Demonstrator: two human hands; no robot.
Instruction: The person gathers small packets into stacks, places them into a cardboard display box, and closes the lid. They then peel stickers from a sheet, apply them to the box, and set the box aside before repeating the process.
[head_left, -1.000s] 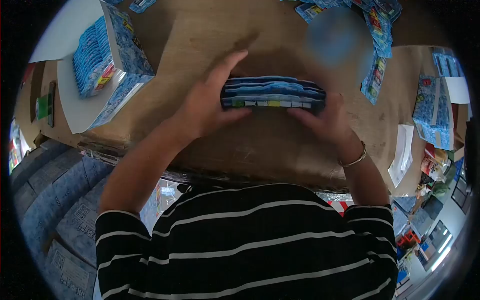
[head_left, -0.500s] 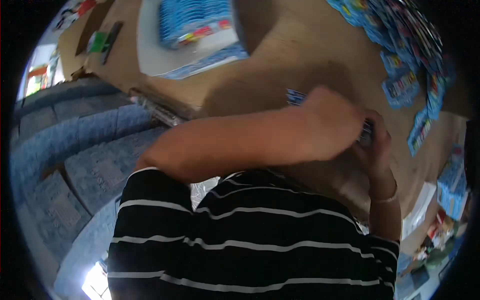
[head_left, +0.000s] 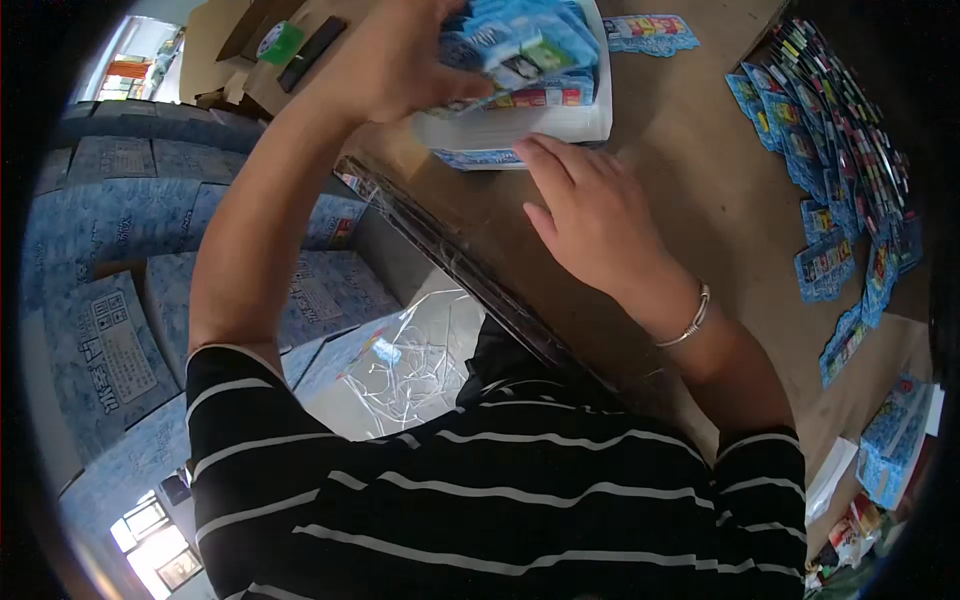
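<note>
A white box [head_left: 480, 130] with a blue printed edge stands at the top of the table, filled with blue packets [head_left: 540, 62] with colourful print. My left hand [head_left: 405, 70] is at the box's left side, thumb along a bunch of these packets and its fingertips partly hidden at the top edge. My right hand [head_left: 595, 215] holds nothing; its fingers are stretched out, with the fingertips at the box's near edge.
A stack of blue packets [head_left: 825, 130] leans at the right, with loose packets [head_left: 825, 262] beside it. One flat packet group [head_left: 650, 34] lies right of the box. Green tape [head_left: 280, 42] sits at upper left. Printed cartons [head_left: 120, 350] fill the left, below the table edge [head_left: 470, 270].
Both hands were close together over the table's right side around small dark-looking items. My left hand has moved up-left to the box packets; my right hand has moved left to the box edge and opened.
</note>
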